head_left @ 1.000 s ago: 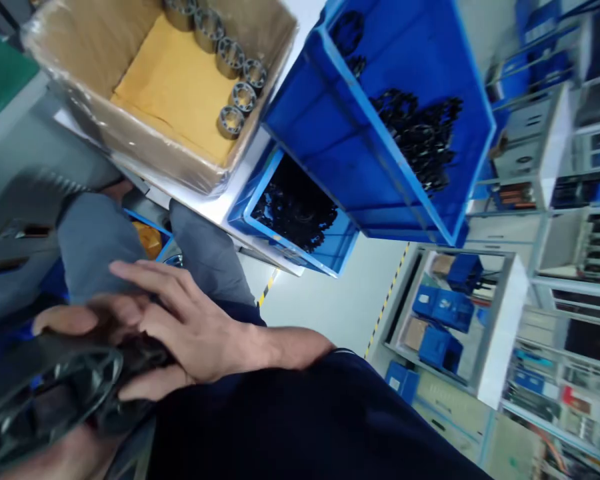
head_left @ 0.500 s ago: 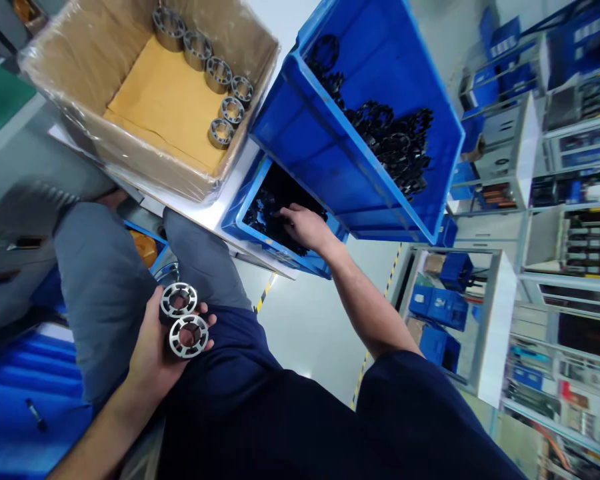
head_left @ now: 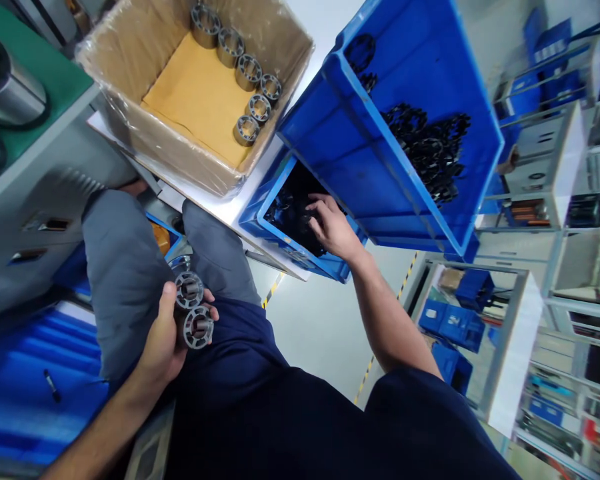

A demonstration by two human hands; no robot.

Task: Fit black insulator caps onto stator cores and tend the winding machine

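Observation:
My left hand [head_left: 167, 337] is closed around slotted metal stator cores in front of my lap. Two of them, an upper stator core [head_left: 182, 298] and a lower stator core [head_left: 190, 340], face up with their round openings showing; part of another shiny ring [head_left: 181, 262] shows just beyond them. My right hand [head_left: 334, 230] reaches into a small blue bin [head_left: 289, 248], over black parts [head_left: 283, 207]. Its fingers are bent and apart, with the thumb below; whether a black part touches the fingertips is hard to see in the dark bin.
A plastic-lined cardboard box [head_left: 180, 150] holds several stator cores [head_left: 247, 71] on yellow card [head_left: 195, 100]. Beside it, a large blue crate [head_left: 340, 140] of black slotted rings [head_left: 430, 153] leans tilted over the small bin. Large metal cylinders [head_left: 15, 80] stand on a green surface at left.
My right hand has lifted slightly within the bin and its fingers have spread apart. My left hand has tilted the stator cores. The whole view has shifted.

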